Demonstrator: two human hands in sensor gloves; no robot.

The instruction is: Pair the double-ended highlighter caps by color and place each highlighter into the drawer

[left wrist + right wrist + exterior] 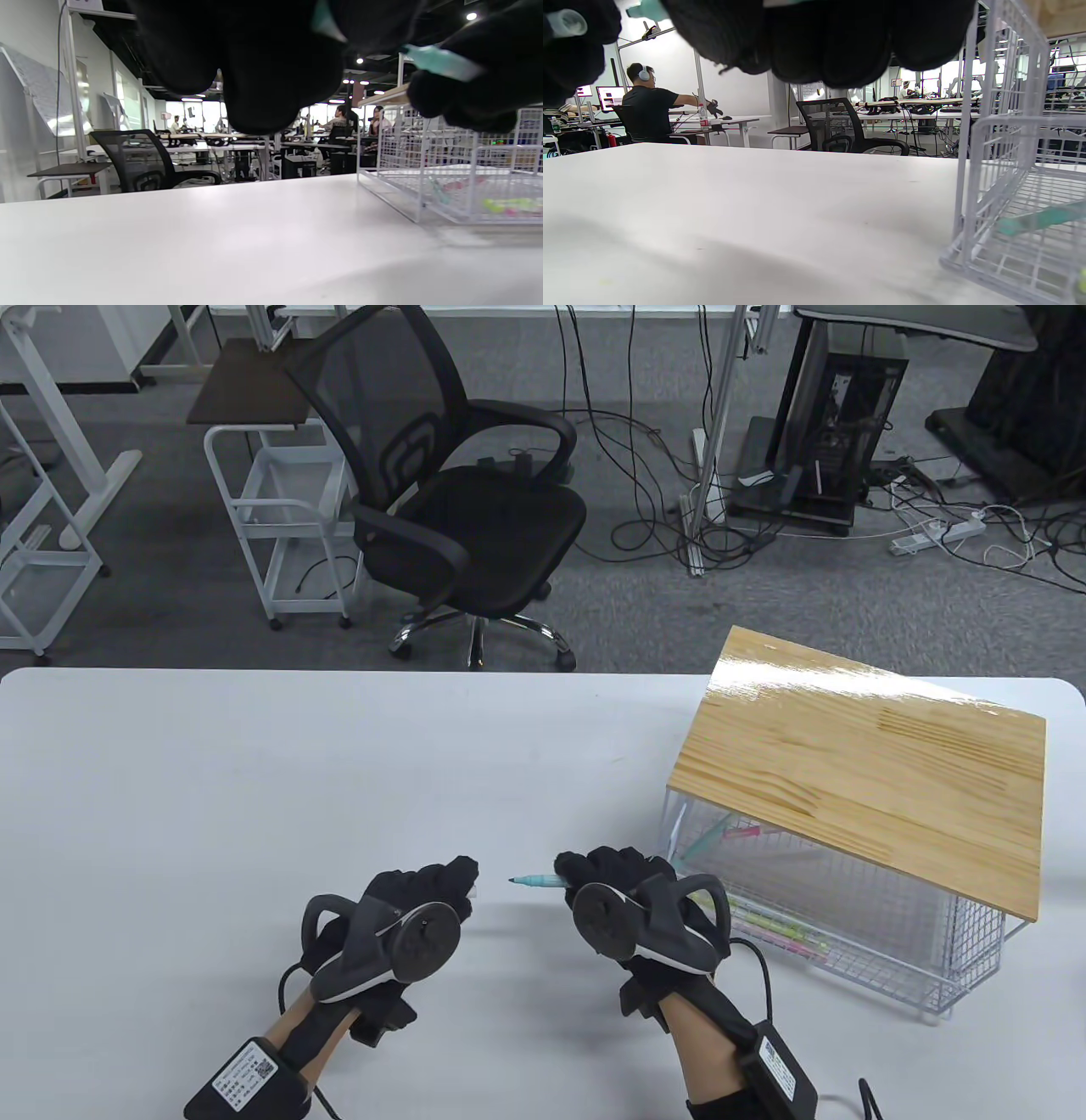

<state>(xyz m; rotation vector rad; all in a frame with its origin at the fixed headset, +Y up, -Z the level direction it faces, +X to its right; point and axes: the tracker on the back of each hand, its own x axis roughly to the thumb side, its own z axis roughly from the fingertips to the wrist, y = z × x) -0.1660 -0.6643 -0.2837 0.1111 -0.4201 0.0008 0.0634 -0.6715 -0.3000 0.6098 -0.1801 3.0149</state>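
My right hand point(585, 869) grips a teal-blue highlighter point(539, 881) just above the white table point(254, 780), its bare tip pointing left. A short gap away, my left hand point(458, 882) pinches a small cap point(566, 23) in curled fingers; in the left wrist view it shows as a teal sliver point(326, 19). Cap and tip are apart. To the right, the wire drawer point(882, 984) is pulled out from under a wooden top point(865, 780). Inside lie yellow-green and pink highlighters point(780, 935), and further back a teal one point(704, 840).
The drawer unit takes up the table's right side, its open front close to my right wrist. A black office chair point(458, 500) and a white cart point(280, 526) stand beyond the far table edge. A person sits at a distant desk point(649, 106).
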